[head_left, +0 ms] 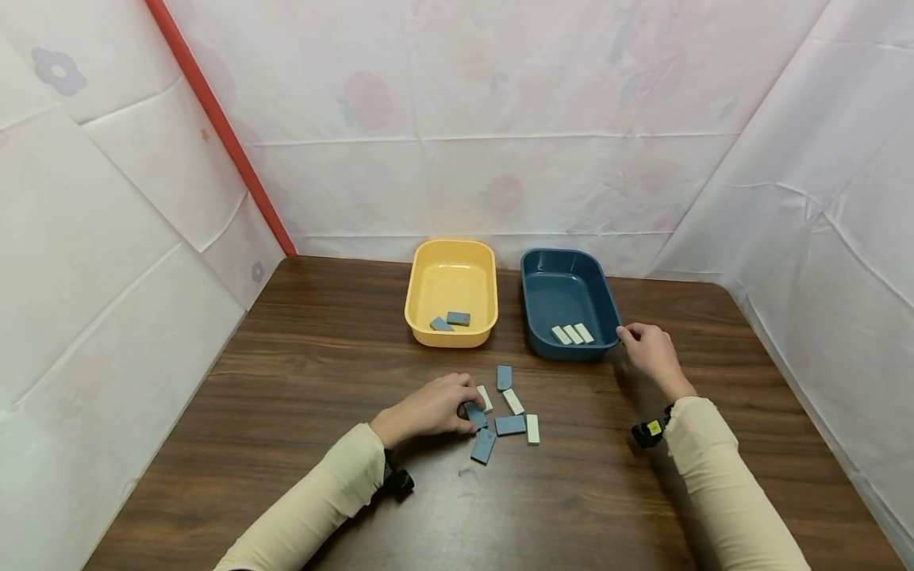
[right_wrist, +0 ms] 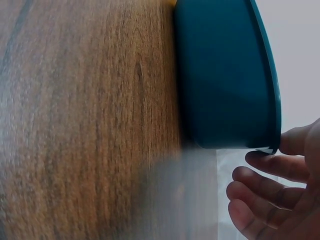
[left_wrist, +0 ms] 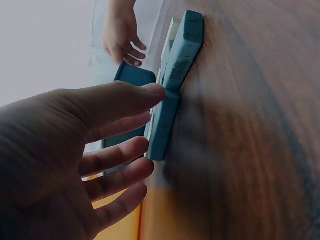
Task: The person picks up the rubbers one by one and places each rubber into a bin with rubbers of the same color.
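Observation:
My left hand [head_left: 434, 403] is over the loose pile, its thumb and index finger pinching a blue-grey tile [head_left: 474, 415]. In the left wrist view the thumb presses that tile [left_wrist: 164, 125] while the other fingers lie spread and bent. Other blue-grey tiles [head_left: 483, 446] and cream tiles [head_left: 533, 429] lie close around it on the table. At the dark blue tray [head_left: 571, 353], my right hand [head_left: 651, 354] pinches the near right corner of the rim between thumb and index finger. Its remaining fingers hang loosely below the rim in the right wrist view.
A yellow tray [head_left: 451, 339] with two blue-grey tiles inside stands left of the blue tray. Three cream tiles [head_left: 574, 333] lie side by side in the blue tray. The dark wooden table [head_left: 300, 349] is bounded by white patterned sheets [head_left: 457, 159] at the back and sides.

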### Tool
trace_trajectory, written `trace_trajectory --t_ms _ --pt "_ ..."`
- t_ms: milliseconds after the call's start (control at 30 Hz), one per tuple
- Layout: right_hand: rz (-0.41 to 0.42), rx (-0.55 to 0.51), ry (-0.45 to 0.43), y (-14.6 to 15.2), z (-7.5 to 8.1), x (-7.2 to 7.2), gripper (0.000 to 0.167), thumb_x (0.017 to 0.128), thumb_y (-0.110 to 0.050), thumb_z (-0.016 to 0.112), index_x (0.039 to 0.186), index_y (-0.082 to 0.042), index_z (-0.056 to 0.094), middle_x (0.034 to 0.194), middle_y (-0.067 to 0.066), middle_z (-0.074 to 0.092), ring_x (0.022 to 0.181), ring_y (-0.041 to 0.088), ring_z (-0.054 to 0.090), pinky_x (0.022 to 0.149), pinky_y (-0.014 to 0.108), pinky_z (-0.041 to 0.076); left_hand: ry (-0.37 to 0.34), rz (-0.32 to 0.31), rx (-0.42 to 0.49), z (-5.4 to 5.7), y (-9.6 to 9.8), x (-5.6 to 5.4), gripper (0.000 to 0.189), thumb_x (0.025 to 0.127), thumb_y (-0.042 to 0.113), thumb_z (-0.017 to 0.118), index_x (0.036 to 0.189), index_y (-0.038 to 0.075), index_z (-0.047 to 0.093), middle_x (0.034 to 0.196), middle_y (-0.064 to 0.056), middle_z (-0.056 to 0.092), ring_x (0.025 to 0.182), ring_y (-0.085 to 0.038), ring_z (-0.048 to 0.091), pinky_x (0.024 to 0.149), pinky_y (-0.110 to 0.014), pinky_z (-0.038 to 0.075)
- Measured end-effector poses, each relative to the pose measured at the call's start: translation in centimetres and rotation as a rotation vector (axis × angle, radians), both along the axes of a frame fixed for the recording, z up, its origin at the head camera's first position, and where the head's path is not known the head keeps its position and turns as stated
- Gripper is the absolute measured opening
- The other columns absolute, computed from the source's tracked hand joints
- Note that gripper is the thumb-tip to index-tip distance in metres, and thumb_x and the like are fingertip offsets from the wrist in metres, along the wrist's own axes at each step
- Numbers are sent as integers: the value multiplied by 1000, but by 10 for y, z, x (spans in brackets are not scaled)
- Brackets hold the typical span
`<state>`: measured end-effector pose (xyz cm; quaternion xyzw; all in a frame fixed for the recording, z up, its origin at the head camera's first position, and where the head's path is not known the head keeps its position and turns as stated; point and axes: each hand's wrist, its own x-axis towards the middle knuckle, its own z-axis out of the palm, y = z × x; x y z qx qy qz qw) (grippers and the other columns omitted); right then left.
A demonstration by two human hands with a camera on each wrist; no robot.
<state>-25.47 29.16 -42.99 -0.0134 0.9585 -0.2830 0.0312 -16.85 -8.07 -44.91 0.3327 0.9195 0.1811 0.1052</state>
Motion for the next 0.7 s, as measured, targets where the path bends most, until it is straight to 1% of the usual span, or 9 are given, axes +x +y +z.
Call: trace_trajectory --t_ms 200,333,433,600,700 --pt "-7 5 -17 -1 0 0 52 106 -33 37 129 9 55 117 30 62 101 39 59 85 52 48 7 -4 6 -2 0 0 31 83 33 77 111 20 71 106 2 59 98 -15 55 87 -35 47" --pt "-8 4 -16 -1 0 0 52 106 -33 36 128 9 56 117 30 63 100 38 60 84 52 49 15 -9 3 -2 0 0 31 84 32 76 112 20 71 107 1 60 100 -16 55 89 -36 47" --pt "-7 -1 -20 -1 0 0 53 106 -34 36 129 9 56 117 30 63 100 38 60 83 51 49 18 -9 -6 -1 0 -1 32 85 29 75 114 19 70 107 1 59 98 -15 55 88 -35 47" --pt "-10 -5 -31 -2 0 0 53 106 -33 36 129 10 55 120 31 62 104 40 60 86 53 49 7 6 -36 1 -1 -1 34 85 25 74 118 19 68 107 0 58 93 -14 51 83 -32 45" --pt "-16 -7 -30 -2 0 0 52 106 -33 36 129 9 56 119 30 62 103 39 60 86 52 49 14 25 -71 2 -2 -1 34 85 26 73 118 20 67 106 0 56 92 -14 50 81 -31 44"
